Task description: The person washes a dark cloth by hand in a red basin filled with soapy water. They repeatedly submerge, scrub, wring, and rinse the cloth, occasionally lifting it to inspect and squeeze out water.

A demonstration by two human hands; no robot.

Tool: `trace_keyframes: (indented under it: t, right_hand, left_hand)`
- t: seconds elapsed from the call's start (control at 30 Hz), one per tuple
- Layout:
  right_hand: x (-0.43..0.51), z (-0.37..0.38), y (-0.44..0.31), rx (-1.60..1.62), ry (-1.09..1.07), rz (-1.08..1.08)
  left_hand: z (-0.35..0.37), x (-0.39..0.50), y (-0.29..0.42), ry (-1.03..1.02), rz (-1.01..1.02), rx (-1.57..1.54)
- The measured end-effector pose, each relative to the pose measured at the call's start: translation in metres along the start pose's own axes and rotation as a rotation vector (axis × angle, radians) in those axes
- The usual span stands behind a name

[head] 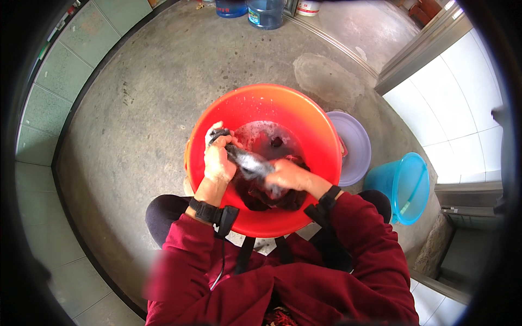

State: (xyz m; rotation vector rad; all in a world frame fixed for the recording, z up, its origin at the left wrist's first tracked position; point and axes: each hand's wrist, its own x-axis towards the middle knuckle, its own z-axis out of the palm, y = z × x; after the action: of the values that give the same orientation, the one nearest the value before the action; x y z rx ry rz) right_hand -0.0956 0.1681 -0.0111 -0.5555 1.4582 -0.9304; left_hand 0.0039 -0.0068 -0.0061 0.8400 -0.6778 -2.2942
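Note:
A large red plastic tub [314,118] stands on the floor between my knees, with soapy, murky water [265,136] in its far part. Over the tub, my left hand [219,159] grips one end of a wet dark cloth [248,162] with whitish suds on it. My right hand [287,175] holds the cloth's other part, lower and to the right; it is blurred, and its fingertips are partly hidden. Beneath both hands, more dark wet fabric [261,199] lies heaped in the near part of the tub.
Right of the tub sits a lilac basin [359,142], with a red item [343,147] partly hidden by the tub's rim. A blue bucket [381,179] stands farther right. Large blue water bottles [265,16] are at the far side, near a metal door track [334,45].

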Motion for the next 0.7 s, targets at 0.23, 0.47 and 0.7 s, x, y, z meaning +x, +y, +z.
trace_keyframes:
  t: [0.23,0.47,0.7]
  right_hand:
    - [-0.014,0.035,-0.054,-0.464,0.321,-0.887]
    - [0.02,0.038,-0.035,-0.578,0.866,-0.543]
    - [0.021,0.047,-0.027,-0.531,0.626,-0.924]
  left_hand:
    - [-0.036,0.005,-0.055,0.03,-0.449,-0.085]
    - [-0.049,0.003,-0.105,0.013,-0.43,0.081]
    - [-0.055,0.009,-0.089,-0.193,-0.079,0.571]
